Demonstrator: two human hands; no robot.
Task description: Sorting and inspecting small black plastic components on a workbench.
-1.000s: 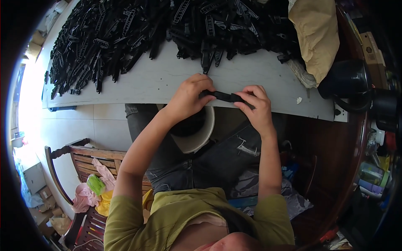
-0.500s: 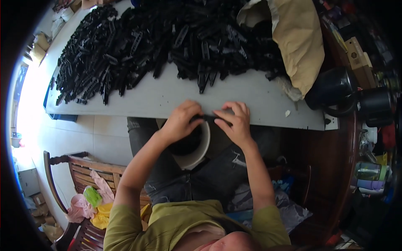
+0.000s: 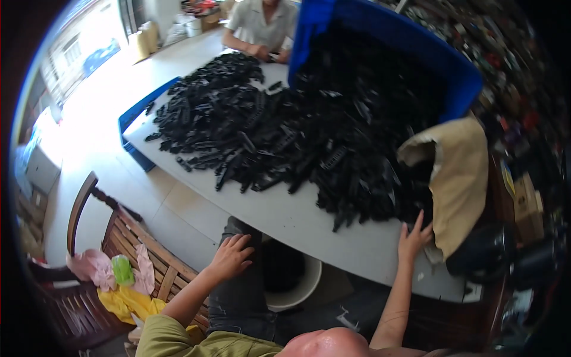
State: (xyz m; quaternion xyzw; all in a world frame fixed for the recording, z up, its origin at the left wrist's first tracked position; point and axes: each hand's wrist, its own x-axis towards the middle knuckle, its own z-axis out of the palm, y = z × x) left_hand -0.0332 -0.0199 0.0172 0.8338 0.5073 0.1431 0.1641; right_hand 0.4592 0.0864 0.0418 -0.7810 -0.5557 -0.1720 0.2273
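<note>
A wooden bench (image 3: 168, 281) with pink cloth (image 3: 95, 271) on it stands at far left, well apart from the table. The left hand (image 3: 233, 257) is palm down at the left thigh, its grip loose, fingers a little spread, with nothing visible in it. Right of the thigh, a bucket (image 3: 317, 285) sits below the table's front edge. On the table (image 3: 279, 217) lies the black parts pile (image 3: 297, 143), running back into a tipped blue bin (image 3: 468, 83). The parts look light, stiff and smooth, probably plastic; thin ends might snap, so the middle seems the best hold. A bare strip fronts the pile, giving room to slide parts toward the edge. The right hand (image 3: 414, 240) reaches the pile's right end, grip spread wide; I cannot tell whether its fingertips touch a part. A paper bag (image 3: 461, 184) and black jug (image 3: 485, 253) crowd it there.
</note>
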